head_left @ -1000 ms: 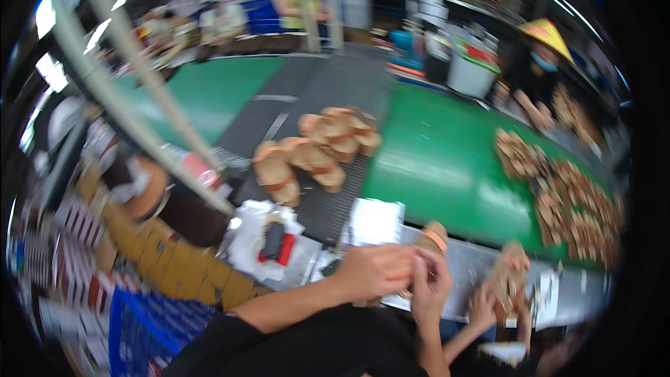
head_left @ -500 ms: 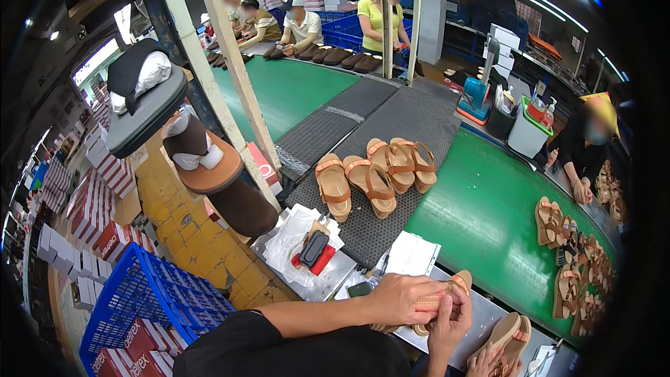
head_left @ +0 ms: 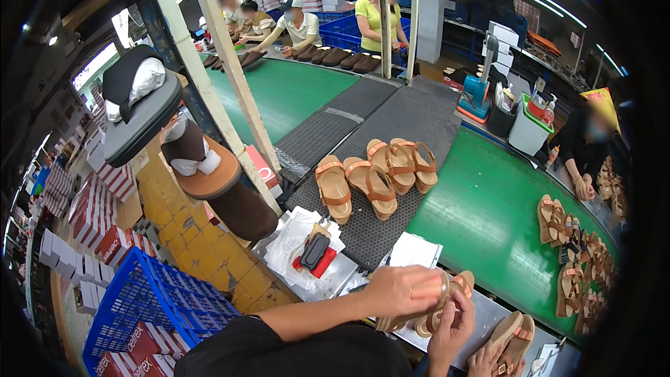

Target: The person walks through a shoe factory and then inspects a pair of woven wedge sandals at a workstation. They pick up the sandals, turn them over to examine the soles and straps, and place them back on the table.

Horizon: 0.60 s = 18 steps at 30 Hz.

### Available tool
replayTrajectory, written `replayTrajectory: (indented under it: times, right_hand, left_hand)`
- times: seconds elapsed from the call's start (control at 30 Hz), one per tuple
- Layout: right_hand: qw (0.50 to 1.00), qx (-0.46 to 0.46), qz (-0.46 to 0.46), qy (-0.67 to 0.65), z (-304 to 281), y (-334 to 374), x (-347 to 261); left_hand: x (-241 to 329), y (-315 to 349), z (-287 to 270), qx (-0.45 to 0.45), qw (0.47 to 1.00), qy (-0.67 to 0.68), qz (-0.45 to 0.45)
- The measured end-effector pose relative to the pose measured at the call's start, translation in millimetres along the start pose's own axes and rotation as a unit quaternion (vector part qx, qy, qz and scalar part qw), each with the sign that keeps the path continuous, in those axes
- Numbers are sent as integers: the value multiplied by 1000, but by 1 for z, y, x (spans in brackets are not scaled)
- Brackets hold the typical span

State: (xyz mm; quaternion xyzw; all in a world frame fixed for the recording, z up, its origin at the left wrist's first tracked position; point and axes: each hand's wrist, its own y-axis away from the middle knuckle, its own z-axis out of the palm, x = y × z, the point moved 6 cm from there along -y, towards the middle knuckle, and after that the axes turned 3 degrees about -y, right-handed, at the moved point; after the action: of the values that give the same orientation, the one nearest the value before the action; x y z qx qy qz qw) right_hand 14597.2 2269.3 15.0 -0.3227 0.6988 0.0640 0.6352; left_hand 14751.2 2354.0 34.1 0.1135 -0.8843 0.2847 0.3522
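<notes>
Our left hand curled closed round held sandal, low over near metal bench, orange band up, likely for close view. Our right hand half-curled just beside it, thumb near fingertips, perhaps steadying; we could not tell whether it gripped anything. Four sandals stood on dark mat, farther left, probably kept within reach. Green belt ran right of mat.

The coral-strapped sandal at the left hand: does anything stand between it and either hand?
Nothing visible does: the left hand grips the coral-strapped sandal; the right hand is close beside it, contact unclear.
</notes>
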Motion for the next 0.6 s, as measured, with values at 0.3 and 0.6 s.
replayTrajectory:
  times: [0.3,0.6]
  right_hand:
    - [965,-68,-213,139,45,4,-29]
    - [989,69,-112,-60,20,-6,16]
  left_hand:
    - [2,-25,-34,142,987,49,-62]
    - [18,-15,-7,35,973,214,-73]
